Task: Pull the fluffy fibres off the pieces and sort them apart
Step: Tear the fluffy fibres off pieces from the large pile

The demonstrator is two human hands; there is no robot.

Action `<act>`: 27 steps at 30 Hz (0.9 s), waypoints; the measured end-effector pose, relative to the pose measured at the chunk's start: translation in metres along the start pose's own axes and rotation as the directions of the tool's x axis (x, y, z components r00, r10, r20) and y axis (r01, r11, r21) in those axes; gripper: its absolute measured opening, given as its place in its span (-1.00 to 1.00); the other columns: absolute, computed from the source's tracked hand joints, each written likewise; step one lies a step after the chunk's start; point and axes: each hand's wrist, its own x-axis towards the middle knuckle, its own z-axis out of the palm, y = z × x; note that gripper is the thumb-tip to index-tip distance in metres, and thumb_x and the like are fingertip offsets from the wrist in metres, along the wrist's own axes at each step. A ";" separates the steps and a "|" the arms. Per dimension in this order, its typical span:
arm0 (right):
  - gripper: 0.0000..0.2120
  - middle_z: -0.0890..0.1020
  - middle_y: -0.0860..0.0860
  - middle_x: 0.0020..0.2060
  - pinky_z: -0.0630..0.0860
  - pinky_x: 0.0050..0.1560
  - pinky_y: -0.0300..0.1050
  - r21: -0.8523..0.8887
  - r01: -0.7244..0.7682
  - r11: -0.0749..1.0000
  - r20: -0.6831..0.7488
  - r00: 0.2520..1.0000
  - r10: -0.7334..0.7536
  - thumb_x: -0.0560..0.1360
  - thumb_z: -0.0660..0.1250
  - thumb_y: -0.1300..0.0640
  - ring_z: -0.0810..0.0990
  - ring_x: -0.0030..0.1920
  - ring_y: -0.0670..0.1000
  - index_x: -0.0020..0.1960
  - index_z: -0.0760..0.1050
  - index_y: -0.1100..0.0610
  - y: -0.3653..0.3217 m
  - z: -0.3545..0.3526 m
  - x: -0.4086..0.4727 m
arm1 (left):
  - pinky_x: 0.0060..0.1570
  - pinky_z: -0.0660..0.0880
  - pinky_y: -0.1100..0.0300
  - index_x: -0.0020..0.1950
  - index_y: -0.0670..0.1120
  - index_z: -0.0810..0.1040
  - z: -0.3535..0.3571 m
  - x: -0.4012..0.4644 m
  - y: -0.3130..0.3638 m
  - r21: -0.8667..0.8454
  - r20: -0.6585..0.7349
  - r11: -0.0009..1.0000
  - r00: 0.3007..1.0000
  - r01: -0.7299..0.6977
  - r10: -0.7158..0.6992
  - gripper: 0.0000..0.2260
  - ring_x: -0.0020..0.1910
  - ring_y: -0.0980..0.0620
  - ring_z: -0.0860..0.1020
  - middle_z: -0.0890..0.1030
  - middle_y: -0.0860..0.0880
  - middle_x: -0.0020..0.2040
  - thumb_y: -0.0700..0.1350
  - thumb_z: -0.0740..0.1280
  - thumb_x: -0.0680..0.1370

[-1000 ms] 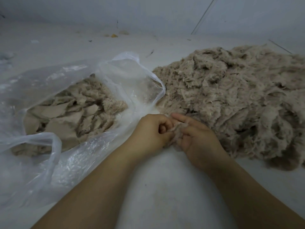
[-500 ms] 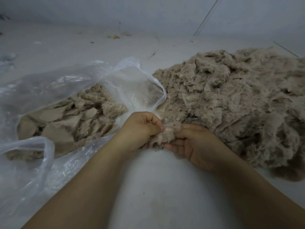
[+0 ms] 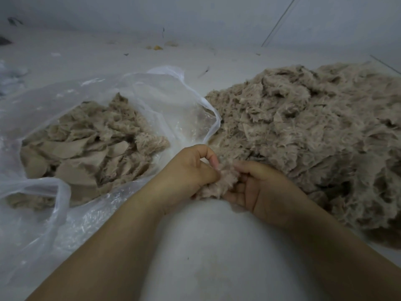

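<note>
A small beige fluffy piece (image 3: 219,183) sits between my two hands near the middle of the view. My left hand (image 3: 188,172) pinches its upper edge with thumb and curled fingers. My right hand (image 3: 258,187) holds it from the right and underneath, fingers curled round it. To the right lies a big heap of beige fluffy fibres (image 3: 314,131). On the left an open clear plastic bag (image 3: 169,101) holds several beige pieces (image 3: 86,153), some with flat bare backing showing.
Everything lies on a pale grey floor (image 3: 206,246). A wall (image 3: 195,16) runs along the back, with small scraps of debris (image 3: 157,47) at its foot. The bag's handle loop (image 3: 60,192) lies at the left.
The piece has spread out between my hands and more of it shows. My left hand's fingers have shifted to pinch its top edge. The view has tilted slightly.
</note>
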 end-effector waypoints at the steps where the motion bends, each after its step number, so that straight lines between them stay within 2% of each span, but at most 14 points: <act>1: -0.56 0.64 0.28 0.11 0.60 0.12 0.09 -0.042 -0.008 0.999 0.005 1.000 0.008 0.45 0.33 0.12 0.65 0.10 0.20 0.24 0.50 0.36 0.001 0.001 -0.001 | -0.57 0.20 0.33 -0.10 -0.13 0.48 0.001 -0.001 0.000 0.019 0.022 1.000 1.000 -0.004 0.004 -0.88 -0.61 0.09 0.27 0.41 0.00 -0.54 -0.32 0.37 0.51; 2: -0.55 0.61 0.33 0.14 0.56 0.18 0.12 -0.090 -0.007 0.996 0.003 1.000 0.008 0.46 0.35 0.12 0.62 0.14 0.25 0.24 0.49 0.38 0.002 0.002 -0.002 | -0.57 0.20 0.33 -0.09 -0.13 0.49 0.002 -0.001 -0.001 0.040 0.035 0.999 0.999 -0.002 0.001 -0.88 -0.61 0.09 0.27 0.41 0.00 -0.54 -0.29 0.39 0.51; 3: -0.62 0.59 0.37 0.13 0.57 0.16 0.11 -0.125 0.001 0.992 -0.011 1.000 -0.002 0.49 0.35 0.17 0.61 0.11 0.27 0.21 0.49 0.40 0.003 0.003 -0.002 | -0.55 0.21 0.31 -0.09 -0.12 0.50 0.004 -0.001 -0.001 0.057 0.038 0.998 0.999 0.004 -0.007 -0.89 -0.59 0.05 0.29 0.44 -0.04 -0.52 -0.27 0.41 0.51; 5: -0.81 0.60 0.38 0.01 0.63 -0.06 -0.02 -0.151 0.013 0.988 -0.051 0.998 -0.021 0.55 0.24 0.36 0.65 -0.07 0.20 0.13 0.51 0.40 0.004 0.002 -0.001 | -0.53 0.27 0.26 -0.13 -0.11 0.52 0.007 -0.001 0.000 0.058 0.018 0.998 0.999 0.034 -0.036 -0.90 -0.53 -0.04 0.37 0.50 -0.21 -0.45 -0.28 0.37 0.53; 7: -0.78 0.63 0.35 -0.01 0.64 -0.14 -0.10 -0.122 0.022 0.992 -0.057 0.998 -0.029 0.55 0.18 0.44 0.67 -0.12 0.15 0.16 0.50 0.41 0.005 0.003 -0.002 | -0.53 0.31 0.23 -0.17 -0.10 0.52 0.007 0.000 0.000 0.022 -0.026 0.996 0.996 0.090 -0.089 -0.85 -0.54 -0.07 0.42 0.54 -0.30 -0.38 -0.32 0.29 0.52; 11: -0.68 0.55 0.44 0.15 0.57 -0.02 -0.04 -0.096 0.052 0.994 -0.069 0.996 -0.058 0.53 0.20 0.46 0.59 0.01 0.25 0.27 0.43 0.43 0.003 0.004 -0.004 | -0.58 0.31 0.31 -0.19 -0.10 0.49 0.007 0.000 0.001 0.019 -0.046 0.991 0.991 0.129 -0.128 -0.84 -0.59 -0.04 0.43 0.53 -0.22 -0.45 -0.34 0.23 0.48; 14: -0.67 0.53 0.47 0.16 0.54 -0.04 0.00 -0.095 0.063 0.993 -0.051 0.996 -0.068 0.51 0.18 0.47 0.56 0.04 0.28 0.27 0.43 0.44 0.002 0.006 -0.006 | -0.59 0.26 0.33 -0.22 -0.14 0.49 0.010 0.000 -0.002 0.100 -0.065 0.995 0.998 0.003 0.004 -0.94 -0.62 0.05 0.36 0.47 -0.09 -0.53 -0.29 0.30 0.41; 16: -0.69 0.55 0.45 0.12 0.61 -0.10 -0.03 -0.098 0.078 0.992 -0.002 0.997 -0.078 0.52 0.19 0.45 0.58 0.00 0.27 0.26 0.44 0.44 0.002 0.007 -0.007 | -0.54 0.31 0.30 -0.22 -0.13 0.51 0.010 0.001 -0.003 0.131 -0.069 0.986 0.991 -0.103 0.113 -0.93 -0.55 0.08 0.37 0.45 -0.02 -0.48 -0.21 0.36 0.33; 19: -0.74 0.64 0.33 0.07 0.60 0.05 0.05 -0.165 0.122 0.979 0.056 0.992 -0.114 0.53 0.23 0.44 0.65 0.00 0.24 0.19 0.54 0.35 0.005 0.006 -0.007 | -0.46 0.38 0.25 -0.15 -0.12 0.58 0.011 0.002 -0.007 0.161 -0.057 0.968 0.977 -0.192 0.203 -0.91 -0.45 0.07 0.44 0.49 -0.03 -0.37 -0.24 0.47 0.42; 22: -0.74 0.69 0.22 -0.06 0.66 -0.16 -0.04 -0.165 0.146 0.975 -0.002 0.989 -0.149 0.51 0.25 0.47 0.70 -0.12 0.13 0.08 0.59 0.24 0.008 0.004 -0.005 | -0.48 0.34 0.28 -0.26 -0.15 0.58 0.013 0.004 -0.010 0.220 -0.175 0.960 0.962 -0.171 0.211 -0.86 -0.51 0.09 0.41 0.51 -0.07 -0.43 -0.27 0.42 0.50; 25: -0.80 0.71 0.15 -0.16 0.59 -0.41 -0.12 -0.143 0.137 0.980 -0.071 0.986 -0.148 0.53 0.26 0.41 0.70 -0.25 0.07 0.01 0.59 0.20 0.008 0.003 -0.004 | -0.54 0.28 0.32 -0.30 -0.14 0.53 0.010 0.006 -0.011 0.092 -0.258 0.992 0.960 -0.090 0.111 -0.79 -0.57 0.09 0.36 0.48 -0.05 -0.50 -0.33 0.37 0.51; 27: -0.86 0.70 0.15 -0.16 0.58 -0.34 -0.08 -0.168 0.156 0.973 -0.069 0.983 -0.169 0.51 0.30 0.31 0.68 -0.26 0.05 0.03 0.59 0.22 0.009 0.002 -0.005 | -0.54 0.24 0.30 -0.31 -0.13 0.51 0.007 0.006 -0.010 0.029 -0.263 0.998 0.963 -0.058 0.063 -0.79 -0.59 0.10 0.32 0.42 0.02 -0.54 -0.35 0.32 0.49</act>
